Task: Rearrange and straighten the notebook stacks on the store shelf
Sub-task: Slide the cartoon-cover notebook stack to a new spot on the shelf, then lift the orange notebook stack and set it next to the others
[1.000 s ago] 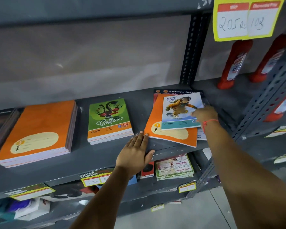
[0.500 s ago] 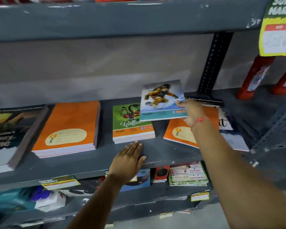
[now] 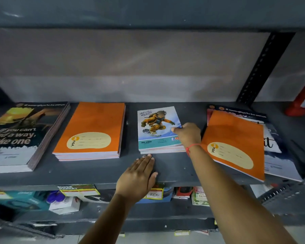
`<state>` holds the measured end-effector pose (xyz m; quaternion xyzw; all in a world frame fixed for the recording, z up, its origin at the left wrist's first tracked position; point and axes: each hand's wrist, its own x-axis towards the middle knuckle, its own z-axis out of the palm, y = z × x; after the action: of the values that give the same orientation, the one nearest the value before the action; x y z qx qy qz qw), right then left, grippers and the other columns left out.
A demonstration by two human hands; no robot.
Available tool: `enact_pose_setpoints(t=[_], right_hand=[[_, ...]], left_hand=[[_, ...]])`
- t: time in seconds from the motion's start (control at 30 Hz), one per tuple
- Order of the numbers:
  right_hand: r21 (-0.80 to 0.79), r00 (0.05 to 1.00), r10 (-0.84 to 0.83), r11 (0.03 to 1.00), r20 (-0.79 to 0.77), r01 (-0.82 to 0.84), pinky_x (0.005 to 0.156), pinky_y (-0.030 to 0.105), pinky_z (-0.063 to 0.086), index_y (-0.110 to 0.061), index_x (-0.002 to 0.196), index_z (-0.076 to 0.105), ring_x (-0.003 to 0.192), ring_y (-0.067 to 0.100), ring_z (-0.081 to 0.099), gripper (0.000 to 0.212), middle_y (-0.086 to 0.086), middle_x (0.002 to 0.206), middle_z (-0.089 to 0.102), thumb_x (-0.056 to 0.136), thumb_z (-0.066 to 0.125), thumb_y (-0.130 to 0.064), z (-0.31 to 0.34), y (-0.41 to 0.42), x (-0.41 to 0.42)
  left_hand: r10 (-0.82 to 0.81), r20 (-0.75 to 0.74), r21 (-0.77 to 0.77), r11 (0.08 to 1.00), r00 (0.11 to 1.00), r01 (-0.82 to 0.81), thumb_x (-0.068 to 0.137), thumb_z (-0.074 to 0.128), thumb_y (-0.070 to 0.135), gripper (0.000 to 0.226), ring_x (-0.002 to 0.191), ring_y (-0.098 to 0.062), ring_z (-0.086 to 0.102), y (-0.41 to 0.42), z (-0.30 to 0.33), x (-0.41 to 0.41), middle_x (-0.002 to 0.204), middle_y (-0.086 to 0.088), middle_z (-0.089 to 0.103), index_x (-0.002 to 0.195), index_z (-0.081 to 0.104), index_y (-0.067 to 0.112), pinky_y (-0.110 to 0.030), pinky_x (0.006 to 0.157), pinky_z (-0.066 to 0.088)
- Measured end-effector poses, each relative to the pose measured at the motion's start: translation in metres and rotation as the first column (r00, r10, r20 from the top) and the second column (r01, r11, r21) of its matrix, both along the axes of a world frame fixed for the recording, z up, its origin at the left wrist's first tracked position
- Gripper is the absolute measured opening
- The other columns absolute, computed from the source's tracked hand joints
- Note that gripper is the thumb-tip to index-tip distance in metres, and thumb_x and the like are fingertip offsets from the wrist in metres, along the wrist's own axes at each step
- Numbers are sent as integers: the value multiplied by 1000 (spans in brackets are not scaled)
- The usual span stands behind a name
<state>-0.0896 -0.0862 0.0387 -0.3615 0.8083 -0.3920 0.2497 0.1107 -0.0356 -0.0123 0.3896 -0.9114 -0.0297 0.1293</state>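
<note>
A blue notebook [image 3: 157, 127] with a snowboarder cover lies squarely on top of the small middle stack on the grey shelf [image 3: 174, 166]. My right hand [image 3: 187, 135] grips its right edge. My left hand [image 3: 137, 175] rests flat on the shelf's front lip just below that stack, holding nothing. Left of it stands a neat orange notebook stack [image 3: 93, 127], then a tall dark-covered stack [image 3: 21, 134]. On the right an orange notebook [image 3: 236, 138] lies skewed over a messy pile of white and dark notebooks [image 3: 275, 155], which overhangs the shelf's front.
A perforated black upright [image 3: 264, 67] rises behind the right pile, and a red bottle [image 3: 303, 103] stands past it. The upper shelf hangs low overhead. Price tags [image 3: 77, 190] hang from the shelf lip, with boxed goods [image 3: 65, 203] on the lower shelf.
My right hand carried the blue notebook left from the messy right pile and set it down on the green Coffee stack, now covered. My left hand stayed on the shelf lip.
</note>
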Motion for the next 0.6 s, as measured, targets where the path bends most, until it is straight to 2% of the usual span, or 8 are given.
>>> enact_pose_setpoints(t=[0.07, 0.13, 0.23, 0.3, 0.33, 0.43, 0.5, 0.6], right_hand=[[43, 991, 16, 999, -130, -11, 44, 18, 34, -9, 71, 54, 74, 23, 67, 32, 11, 84, 68, 83, 63, -38, -1, 2, 3], [76, 955, 29, 997, -295, -6, 53, 21, 40, -9, 84, 57, 90, 28, 66, 34, 13, 98, 71, 84, 59, -43, -2, 3, 6], [112, 891, 38, 994, -452, 14, 67, 29, 48, -8, 105, 57, 102, 28, 58, 46, 14, 109, 65, 83, 57, -48, 0, 6, 7], [116, 894, 44, 993, -446, 9, 69, 30, 49, -8, 110, 55, 103, 28, 58, 47, 15, 112, 61, 85, 55, -48, 0, 12, 3], [98, 908, 21, 995, -419, 22, 68, 30, 48, -8, 110, 55, 102, 29, 59, 46, 15, 113, 60, 87, 53, -48, 0, 17, -1], [36, 913, -150, 984, -379, 177, 79, 35, 45, -9, 116, 55, 106, 34, 54, 42, 18, 120, 55, 92, 45, -42, -2, 43, -23], [81, 870, -231, 953, -436, 293, 89, 40, 41, -10, 122, 52, 115, 37, 47, 40, 19, 127, 51, 93, 43, -36, -3, 63, -44], [252, 855, -238, 889, -460, 383, 104, 47, 32, -11, 128, 45, 127, 37, 37, 41, 16, 138, 44, 92, 41, -31, -4, 95, -76]], left_hand=[[9, 5, 6, 1000, 1000, -9, 96, 9, 40, 71, 97, -21, 71, 0, 0, 0, 108, -10, 73, 105, 70, 7, -35, 81, 57], [15, 5, -14, 1000, 1000, -15, 97, 14, 40, 66, 97, -21, 71, 0, -2, 0, 108, -10, 73, 105, 71, 7, -35, 81, 57], [36, 15, -80, 996, 999, -34, 87, 42, 35, 44, 95, -20, 71, -1, -5, 1, 106, -9, 74, 104, 71, 7, -35, 79, 57], [26, -35, -82, 996, 999, -28, 78, 64, 27, 31, 91, -23, 72, 1, -2, -1, 105, -9, 74, 101, 72, 8, -36, 75, 59], [-3, -60, -74, 997, 998, -1, 75, 67, 23, 28, 88, -23, 73, 3, 1, -6, 104, -8, 75, 99, 73, 9, -35, 70, 60], [-92, -99, -58, 995, 991, 87, 76, 51, 18, 28, 77, -22, 72, 12, 15, -38, 95, -4, 76, 91, 74, 12, -27, 59, 59], [-94, -214, 96, 988, 972, 117, 83, 47, 13, 28, 84, -30, 70, 18, 27, -75, 105, -9, 72, 100, 69, 9, -34, 64, 59], [-6, -241, 350, 932, 970, 92, 93, 41, 13, 30, 111, -33, 58, 19, 37, -132, 135, -11, 51, 121, 54, 9, -42, 91, 51]])
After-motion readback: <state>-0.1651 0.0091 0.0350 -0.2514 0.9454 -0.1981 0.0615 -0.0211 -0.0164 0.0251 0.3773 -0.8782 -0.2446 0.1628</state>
